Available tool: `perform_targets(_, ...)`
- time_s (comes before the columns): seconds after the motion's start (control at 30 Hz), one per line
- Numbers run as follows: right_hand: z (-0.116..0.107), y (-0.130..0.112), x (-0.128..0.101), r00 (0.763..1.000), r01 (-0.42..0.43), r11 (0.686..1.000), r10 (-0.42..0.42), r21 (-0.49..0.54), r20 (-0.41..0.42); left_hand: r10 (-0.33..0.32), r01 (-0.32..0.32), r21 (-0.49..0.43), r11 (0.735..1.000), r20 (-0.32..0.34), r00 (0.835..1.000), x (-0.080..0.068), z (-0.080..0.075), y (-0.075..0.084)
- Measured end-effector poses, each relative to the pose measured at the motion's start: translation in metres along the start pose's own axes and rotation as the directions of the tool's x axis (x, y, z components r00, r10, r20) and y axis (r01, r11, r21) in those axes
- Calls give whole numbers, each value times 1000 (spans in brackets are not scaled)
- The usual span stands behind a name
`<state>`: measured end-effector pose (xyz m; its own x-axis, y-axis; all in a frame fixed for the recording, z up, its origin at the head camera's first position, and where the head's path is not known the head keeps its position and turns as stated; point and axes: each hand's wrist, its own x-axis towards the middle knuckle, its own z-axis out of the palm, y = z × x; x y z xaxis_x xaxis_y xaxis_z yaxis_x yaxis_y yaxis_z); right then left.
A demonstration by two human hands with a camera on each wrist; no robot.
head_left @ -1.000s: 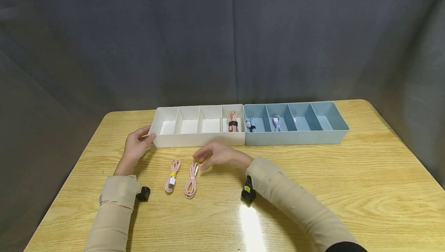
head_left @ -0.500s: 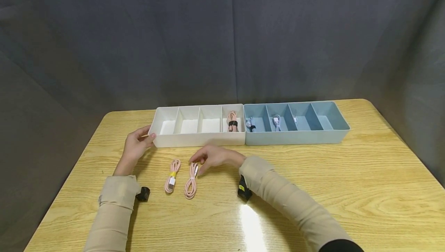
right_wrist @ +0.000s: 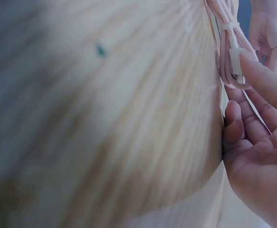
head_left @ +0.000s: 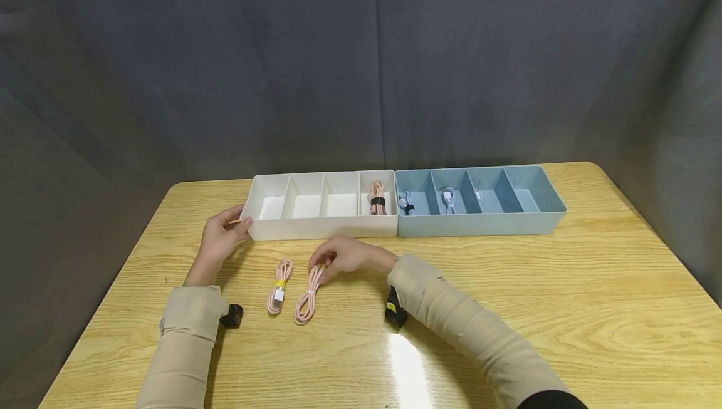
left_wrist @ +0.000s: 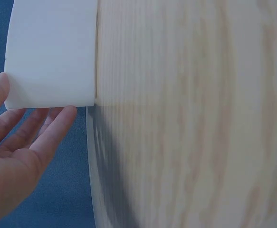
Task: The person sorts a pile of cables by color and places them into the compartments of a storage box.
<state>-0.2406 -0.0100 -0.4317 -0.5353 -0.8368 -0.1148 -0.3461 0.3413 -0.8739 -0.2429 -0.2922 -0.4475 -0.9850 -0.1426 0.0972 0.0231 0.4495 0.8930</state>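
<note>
2 pink cables (head_left: 308, 295) on the table (head_left: 507, 309); right hand (head_left: 345, 256) pinched the right one, best lifted by its bound middle; left hand (head_left: 219, 241), flat-fingered, steadied the white tray (head_left: 316, 226).

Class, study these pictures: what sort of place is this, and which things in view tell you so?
Probably a staged recording setup, not a home: a bare wooden table, a dark cloth backdrop hung close behind it, and two divided trays, a white tray and a blue tray, set out for sorting cables.

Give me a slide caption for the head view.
Right hand pinches a pink cable; left hand touches white tray.
</note>
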Motion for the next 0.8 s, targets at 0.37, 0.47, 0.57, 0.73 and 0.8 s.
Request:
perform_targets(0.37, -6, 5, -7, 1000, 9, 994, -8, 112, -9, 15, -15, -6, 1000, -4, 1000, 2, 1, -5)
perform_targets(0.47, -9, 6, -8, 1000, 18, 994, -18, 108, -10, -24, 24, -4, 1000, 27, 999, -10, -1, 21)
perform_targets(0.57, -12, 5, -10, 999, 40, 992, -40, 121, 2, -9, 9, -6, 1000, 15, 1000, -9, 0, 19)
perform_targets(0.73, -14, 4, -13, 999, 30, 977, -35, 209, 19, 27, -27, -10, 1000, -16, 1000, 7, 2, -16)
perform_targets(0.8, -15, 3, -14, 1000, 16, 974, -20, 226, 13, 21, -21, -6, 1000, -13, 1000, 7, 2, -17)
